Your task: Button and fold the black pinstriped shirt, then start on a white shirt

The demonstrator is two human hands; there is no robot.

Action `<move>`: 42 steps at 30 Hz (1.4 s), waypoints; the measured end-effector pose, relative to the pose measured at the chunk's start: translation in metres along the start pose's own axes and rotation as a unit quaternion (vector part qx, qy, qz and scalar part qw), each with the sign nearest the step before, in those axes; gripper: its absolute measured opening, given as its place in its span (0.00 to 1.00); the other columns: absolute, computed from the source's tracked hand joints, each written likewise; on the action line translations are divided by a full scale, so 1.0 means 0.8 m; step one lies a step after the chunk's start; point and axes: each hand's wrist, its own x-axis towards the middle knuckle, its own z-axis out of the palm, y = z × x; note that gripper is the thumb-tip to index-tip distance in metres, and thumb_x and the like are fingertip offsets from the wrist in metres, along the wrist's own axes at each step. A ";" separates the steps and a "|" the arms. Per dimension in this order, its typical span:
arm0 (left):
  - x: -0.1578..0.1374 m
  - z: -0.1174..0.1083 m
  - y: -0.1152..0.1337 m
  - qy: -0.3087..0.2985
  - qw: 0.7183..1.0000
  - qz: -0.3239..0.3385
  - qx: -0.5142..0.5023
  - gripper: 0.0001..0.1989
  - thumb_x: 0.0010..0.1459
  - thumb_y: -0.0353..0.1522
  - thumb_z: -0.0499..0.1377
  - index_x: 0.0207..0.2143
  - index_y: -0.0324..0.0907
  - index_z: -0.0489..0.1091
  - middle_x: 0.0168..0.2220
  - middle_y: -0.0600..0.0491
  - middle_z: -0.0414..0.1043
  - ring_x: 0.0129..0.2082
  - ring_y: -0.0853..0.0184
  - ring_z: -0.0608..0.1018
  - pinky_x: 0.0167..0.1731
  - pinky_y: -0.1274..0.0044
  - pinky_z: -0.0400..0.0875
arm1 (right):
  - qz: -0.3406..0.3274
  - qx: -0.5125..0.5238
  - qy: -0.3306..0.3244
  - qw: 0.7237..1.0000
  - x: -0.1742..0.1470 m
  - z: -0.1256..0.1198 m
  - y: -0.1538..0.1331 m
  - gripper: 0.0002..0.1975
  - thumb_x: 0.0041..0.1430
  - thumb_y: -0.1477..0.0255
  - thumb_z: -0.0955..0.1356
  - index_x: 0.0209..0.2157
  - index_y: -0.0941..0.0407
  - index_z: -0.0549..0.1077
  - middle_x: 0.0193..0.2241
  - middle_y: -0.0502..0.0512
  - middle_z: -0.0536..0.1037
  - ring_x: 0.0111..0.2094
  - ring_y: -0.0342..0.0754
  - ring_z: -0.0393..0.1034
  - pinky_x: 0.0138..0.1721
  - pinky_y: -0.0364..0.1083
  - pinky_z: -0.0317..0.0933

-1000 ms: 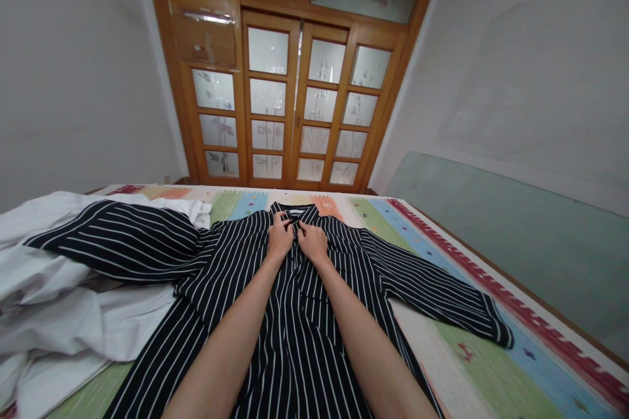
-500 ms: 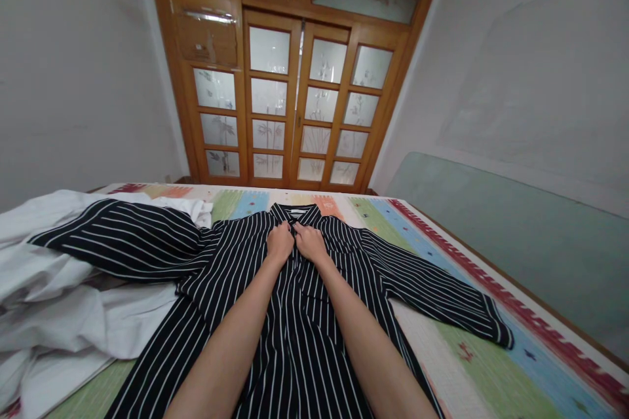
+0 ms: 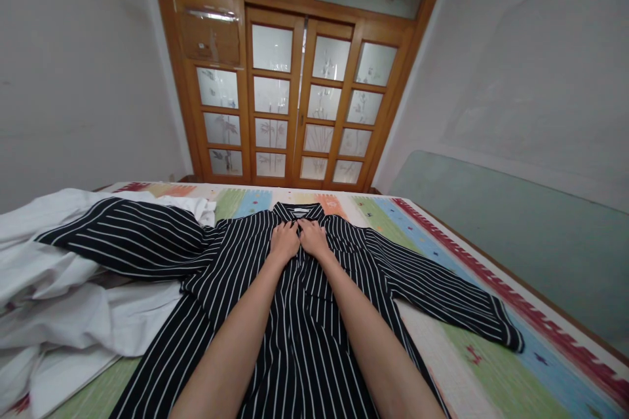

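Centrally, one shirt, black with white stripes, spread on a patterned cloth, collar toward the wooden doors. Left hand and right hand: side by side on the shirt front, just below the collar; fingers bent, whether pinching fabric cannot be told. Left sleeve: across white fabric. Right sleeve: flung outward, on the cloth.

Striped shirt: smooth, matt cloth, softly creased — white cloth matt, wrinkled. Patterned cover: matt, coarse-looking weave. Doors: faintly glossy wood — panes frosted glass.
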 end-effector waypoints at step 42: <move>-0.002 -0.010 0.008 0.041 0.994 -0.089 -0.041 0.18 0.58 0.22 0.48 0.42 0.35 0.76 0.41 0.39 0.77 0.46 0.58 0.78 0.47 0.71 0.69 | 0.019 -0.084 0.055 0.995 0.056 0.005 -0.023 0.16 0.63 0.83 0.60 0.41 0.61 0.78 0.44 0.71 0.76 0.48 0.55 0.70 0.43 0.48 0.66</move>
